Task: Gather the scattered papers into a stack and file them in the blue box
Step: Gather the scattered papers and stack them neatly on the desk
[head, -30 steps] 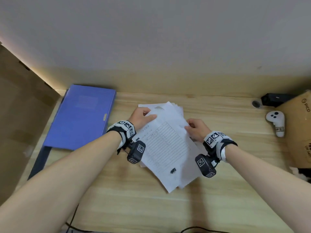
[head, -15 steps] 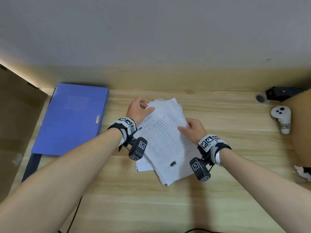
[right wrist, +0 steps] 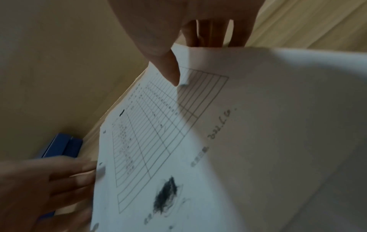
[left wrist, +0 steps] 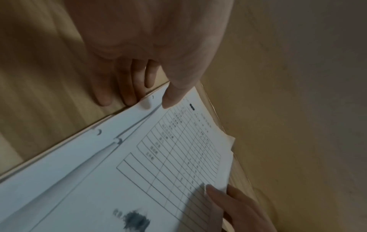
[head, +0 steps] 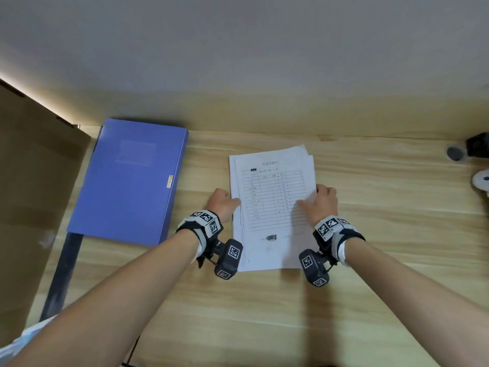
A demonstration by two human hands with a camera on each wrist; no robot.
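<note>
A person's left hand [head: 223, 205] and right hand [head: 321, 202] bracket a stack of papers [head: 272, 207] on a wooden desk [head: 264, 313], thumbs pinching the top sheet with fingers curled at each long edge. The stack lies near the desk's middle, its sheets roughly aligned, with a few corners fanning out at the far end. The blue box [head: 132, 178] lies shut and flat to the left, apart from the papers. The sheets look light, limp and prone to sliding over one another; a two-sided hold at mid-length, as here, seems best to keep them from sagging or spilling.
</note>
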